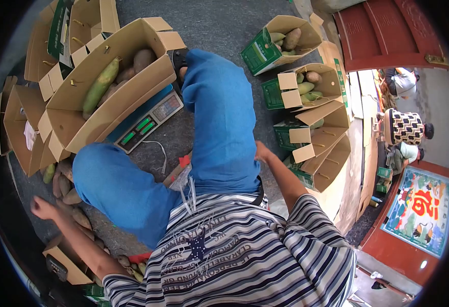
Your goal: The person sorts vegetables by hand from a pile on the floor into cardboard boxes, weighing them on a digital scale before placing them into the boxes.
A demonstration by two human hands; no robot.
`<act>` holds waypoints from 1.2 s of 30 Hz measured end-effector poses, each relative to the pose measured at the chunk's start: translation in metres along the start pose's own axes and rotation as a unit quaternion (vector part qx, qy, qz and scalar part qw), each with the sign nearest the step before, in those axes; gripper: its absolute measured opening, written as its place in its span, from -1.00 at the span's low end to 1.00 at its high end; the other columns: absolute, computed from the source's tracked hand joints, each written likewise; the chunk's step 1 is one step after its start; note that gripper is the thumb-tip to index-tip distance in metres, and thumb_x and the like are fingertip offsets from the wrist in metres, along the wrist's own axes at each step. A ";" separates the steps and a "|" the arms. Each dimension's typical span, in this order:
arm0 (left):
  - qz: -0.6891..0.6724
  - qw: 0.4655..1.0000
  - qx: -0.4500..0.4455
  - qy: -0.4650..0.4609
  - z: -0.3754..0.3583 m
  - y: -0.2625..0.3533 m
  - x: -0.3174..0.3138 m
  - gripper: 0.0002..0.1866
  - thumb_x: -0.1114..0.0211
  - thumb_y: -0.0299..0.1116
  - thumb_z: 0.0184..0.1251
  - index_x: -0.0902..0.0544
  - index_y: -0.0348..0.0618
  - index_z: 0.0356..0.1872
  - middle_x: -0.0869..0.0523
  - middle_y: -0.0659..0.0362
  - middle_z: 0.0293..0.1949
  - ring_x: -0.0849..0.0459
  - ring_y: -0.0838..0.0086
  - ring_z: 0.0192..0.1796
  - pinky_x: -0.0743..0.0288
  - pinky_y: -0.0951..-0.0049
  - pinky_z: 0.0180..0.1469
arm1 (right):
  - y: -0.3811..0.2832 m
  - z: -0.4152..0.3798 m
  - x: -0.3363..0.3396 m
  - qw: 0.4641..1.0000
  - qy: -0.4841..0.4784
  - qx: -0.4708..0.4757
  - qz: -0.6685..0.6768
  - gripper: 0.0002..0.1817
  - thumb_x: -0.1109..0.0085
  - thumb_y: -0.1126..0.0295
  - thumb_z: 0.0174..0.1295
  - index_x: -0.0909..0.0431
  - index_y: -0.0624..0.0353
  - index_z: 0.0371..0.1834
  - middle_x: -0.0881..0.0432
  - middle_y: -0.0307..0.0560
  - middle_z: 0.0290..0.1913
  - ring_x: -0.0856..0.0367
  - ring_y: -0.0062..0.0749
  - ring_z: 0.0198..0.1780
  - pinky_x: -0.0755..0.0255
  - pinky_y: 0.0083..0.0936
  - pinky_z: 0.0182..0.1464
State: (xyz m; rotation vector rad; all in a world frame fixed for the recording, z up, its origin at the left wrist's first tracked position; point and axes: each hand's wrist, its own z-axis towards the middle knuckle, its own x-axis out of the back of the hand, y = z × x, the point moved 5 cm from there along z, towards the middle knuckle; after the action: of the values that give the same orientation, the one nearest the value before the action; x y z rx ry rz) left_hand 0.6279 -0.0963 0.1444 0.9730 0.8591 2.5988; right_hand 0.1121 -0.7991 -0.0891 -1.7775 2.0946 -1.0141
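Looks like a produce-packing room to me. Open cartons (142, 91) of green and brown produce (101, 88) edge the dark floor (209, 23), one sitting on a digital scale (154, 115).

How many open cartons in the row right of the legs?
4, in line from the picture's top: top carton, second carton, third carton, bottom carton. Others may be hidden behind them.
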 end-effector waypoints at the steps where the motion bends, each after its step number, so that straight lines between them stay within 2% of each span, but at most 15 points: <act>1: -0.116 0.992 -0.040 -0.006 0.008 0.072 -0.002 -0.72 -0.28 -0.34 0.21 -0.56 -0.38 -0.18 -0.64 -0.01 -0.15 -0.61 0.34 -0.12 -0.48 0.41 -0.03 | -0.035 -0.004 0.006 0.993 0.027 -0.064 0.095 -0.78 0.01 0.27 0.28 -0.51 0.20 -0.28 -0.53 -0.23 -0.54 -0.49 -0.59 -0.55 -0.37 -0.64 -0.54; 3: -0.239 0.960 -0.137 -0.054 -0.004 0.183 0.006 -0.72 -0.25 -0.40 0.24 -0.53 -0.41 -0.12 -0.61 0.04 -0.08 -0.59 0.36 -0.06 -0.46 0.40 0.01 | -0.086 0.007 0.022 0.996 0.044 0.004 0.079 -0.76 0.05 0.23 0.34 -0.52 0.15 -0.24 -0.53 -0.23 -0.53 -0.48 -0.66 -0.54 -0.32 -0.76 -0.56; 7: -0.188 0.853 -0.381 -0.303 -0.102 0.355 0.038 -0.65 -0.26 -0.46 0.16 -0.52 -0.32 -0.02 -0.52 -0.02 0.06 -0.52 0.25 0.08 -0.37 0.35 0.12 | -0.194 -0.009 0.024 0.979 0.103 0.107 0.137 -0.73 0.09 0.25 0.38 -0.51 0.20 -0.13 -0.57 -0.25 -0.38 -0.49 -0.67 -0.40 -0.38 -0.69 -0.38; 11: -0.131 0.754 -0.354 -0.537 -0.152 0.404 0.032 -0.63 -0.27 -0.44 0.11 -0.52 -0.25 -0.02 -0.52 -0.05 0.02 -0.52 0.12 0.07 -0.36 0.35 0.11 | -0.274 -0.037 0.023 0.954 0.122 0.214 0.172 -0.72 0.11 0.26 0.39 -0.51 0.22 -0.10 -0.58 -0.25 -0.28 -0.47 -0.67 -0.25 -0.36 -0.67 -0.19; 13: -0.094 0.746 -0.343 -0.564 -0.160 0.400 0.024 -0.62 -0.28 -0.41 0.10 -0.52 -0.23 -0.01 -0.53 -0.03 0.00 -0.52 0.10 0.05 -0.37 0.35 0.09 | -0.305 -0.048 0.024 0.926 0.117 0.259 0.248 -0.72 0.12 0.26 0.39 -0.52 0.21 -0.10 -0.59 -0.23 -0.25 -0.46 -0.67 -0.20 -0.34 -0.68 -0.13; 17: -0.053 0.734 -0.315 -0.600 -0.160 0.399 0.019 -0.59 -0.29 -0.41 0.10 -0.50 -0.24 0.01 -0.52 -0.01 0.03 -0.50 0.14 0.09 -0.34 0.34 0.13 | -0.328 -0.068 0.036 0.920 0.212 0.318 0.084 -0.60 0.11 0.17 0.38 -0.42 0.21 0.12 -0.56 -0.09 -0.03 -0.47 -0.55 0.00 -0.35 -0.61 0.02; 20: -0.083 0.758 -0.315 -0.566 -0.159 0.401 0.020 -0.56 -0.28 -0.44 0.10 -0.47 -0.25 0.06 -0.49 -0.02 0.09 -0.47 0.17 0.15 -0.29 0.35 0.20 | -0.306 -0.048 0.042 0.919 0.172 0.265 0.237 -0.55 0.05 0.15 0.34 -0.33 0.19 0.19 -0.50 -0.04 0.03 -0.49 -0.39 -0.01 -0.39 -0.49 0.02; 23: -0.102 0.793 -0.347 -0.491 -0.159 0.405 0.027 -0.51 -0.28 -0.45 0.10 -0.44 -0.22 0.12 -0.47 0.00 0.13 -0.45 0.19 0.17 -0.28 0.34 0.22 | -0.244 0.011 0.077 0.872 0.215 0.143 0.415 -0.44 -0.07 0.15 0.26 -0.23 0.17 0.25 -0.35 0.03 0.14 -0.46 -0.19 0.01 -0.47 -0.27 -0.02; 25: -0.104 0.804 -0.350 -0.470 -0.163 0.418 0.032 -0.48 -0.27 -0.46 0.11 -0.43 -0.19 0.16 -0.46 0.00 0.15 -0.44 0.21 0.18 -0.27 0.34 0.23 | -0.205 0.053 0.106 0.859 0.268 0.051 0.434 -0.38 -0.15 0.15 0.15 -0.20 0.07 0.26 -0.28 0.01 0.10 -0.45 -0.15 -0.05 -0.55 -0.24 -0.21; 26: -0.122 0.793 -0.347 -0.487 -0.168 0.421 0.030 -0.48 -0.28 -0.45 0.10 -0.43 -0.18 0.15 -0.46 -0.01 0.14 -0.45 0.17 0.17 -0.29 0.34 0.21 | -0.200 0.071 0.120 0.869 0.251 0.042 0.424 -0.35 -0.17 0.17 0.13 -0.15 0.13 0.25 -0.19 0.05 0.12 -0.39 -0.01 0.04 -0.55 -0.06 -0.14; 27: -0.138 0.781 -0.342 -0.504 -0.172 0.423 0.025 -0.49 -0.28 -0.45 0.10 -0.43 -0.17 0.14 -0.47 -0.02 0.13 -0.46 0.14 0.16 -0.32 0.33 0.18 | -0.202 0.087 0.130 0.866 0.253 0.024 0.431 -0.35 -0.16 0.20 0.13 -0.13 0.13 0.26 -0.19 0.06 0.08 -0.39 0.00 0.03 -0.57 -0.08 -0.16; 31: -0.123 0.743 -0.313 -0.579 -0.194 0.422 0.016 -0.50 -0.29 -0.44 0.10 -0.44 -0.16 0.13 -0.49 -0.01 0.09 -0.51 0.09 0.09 -0.39 0.32 0.09 | -0.288 0.095 0.148 0.847 0.245 0.140 0.450 -0.49 -0.05 0.33 0.18 -0.20 0.15 0.21 -0.20 0.12 0.15 -0.46 0.00 -0.02 -0.59 -0.18 -0.25; 33: -0.123 0.749 -0.342 -0.553 -0.194 0.427 0.017 -0.49 -0.28 -0.46 0.10 -0.43 -0.15 0.15 -0.52 -0.03 0.06 -0.54 0.13 0.07 -0.41 0.33 0.09 | -0.330 0.100 0.149 0.826 0.227 0.137 0.498 -0.52 0.03 0.45 0.19 -0.22 0.16 0.21 -0.36 0.16 0.05 -0.57 -0.13 -0.18 -0.60 -0.26 -0.26; 35: -0.125 0.754 -0.353 -0.540 -0.194 0.426 0.019 -0.50 -0.27 -0.45 0.11 -0.44 -0.15 0.14 -0.53 -0.02 0.05 -0.53 0.11 0.06 -0.41 0.31 0.07 | -0.372 0.101 0.140 0.867 0.107 0.172 0.456 -0.56 0.09 0.50 0.19 -0.30 0.13 0.19 -0.55 0.07 -0.20 -0.60 -0.34 -0.35 -0.58 -0.42 -0.27; 36: -0.112 0.749 -0.363 -0.543 -0.195 0.424 0.019 -0.51 -0.27 -0.44 0.11 -0.44 -0.15 0.14 -0.53 -0.01 0.04 -0.53 0.10 0.06 -0.42 0.30 0.05 | -0.393 0.086 0.127 0.901 0.088 0.250 0.343 -0.58 0.10 0.51 0.18 -0.36 0.13 0.15 -0.58 -0.02 -0.30 -0.60 -0.43 -0.36 -0.56 -0.50 -0.28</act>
State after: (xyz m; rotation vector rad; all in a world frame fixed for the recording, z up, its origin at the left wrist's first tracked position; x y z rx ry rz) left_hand 0.4791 -0.5141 0.2909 1.6089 -0.3164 1.4193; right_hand 0.4379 -0.9622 0.1239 -0.6432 2.0459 -1.3385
